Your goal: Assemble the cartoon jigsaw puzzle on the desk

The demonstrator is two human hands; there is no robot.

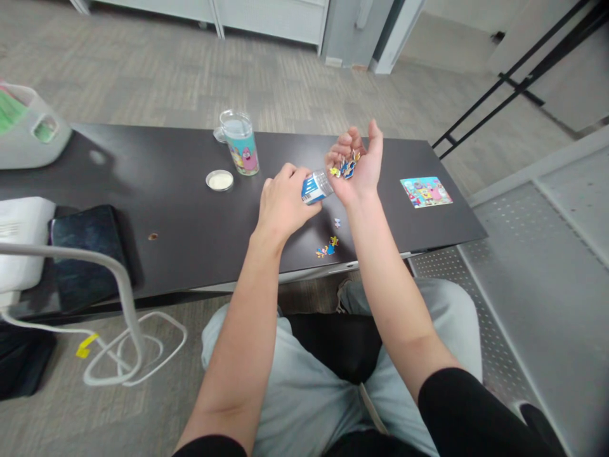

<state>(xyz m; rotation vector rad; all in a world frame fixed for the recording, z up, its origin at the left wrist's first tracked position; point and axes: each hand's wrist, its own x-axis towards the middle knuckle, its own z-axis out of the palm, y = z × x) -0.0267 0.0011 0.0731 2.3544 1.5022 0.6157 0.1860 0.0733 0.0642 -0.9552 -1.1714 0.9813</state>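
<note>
My left hand [284,202] is closed around a small clear jar [316,186] with a blue and white label. The jar lies tipped on its side, its mouth pointing at my right palm. Cupped and palm up, my right hand [364,168] holds a heap of small jigsaw puzzle pieces [349,166], blue, yellow and white. Several loose pieces [331,247] lie on the dark table below my hands, near its front edge. To the left rests a round, pale lid [219,180]. On the right of the table lies a colourful cartoon picture card [427,192].
A cartoon-printed cup [243,147] with a clear upper part stands behind the lid. Farther left are a white basket [33,130], a dark flat case [88,247] and a white device [23,235]. A white cable [128,311] curves in front. The dark table [190,254] is narrow.
</note>
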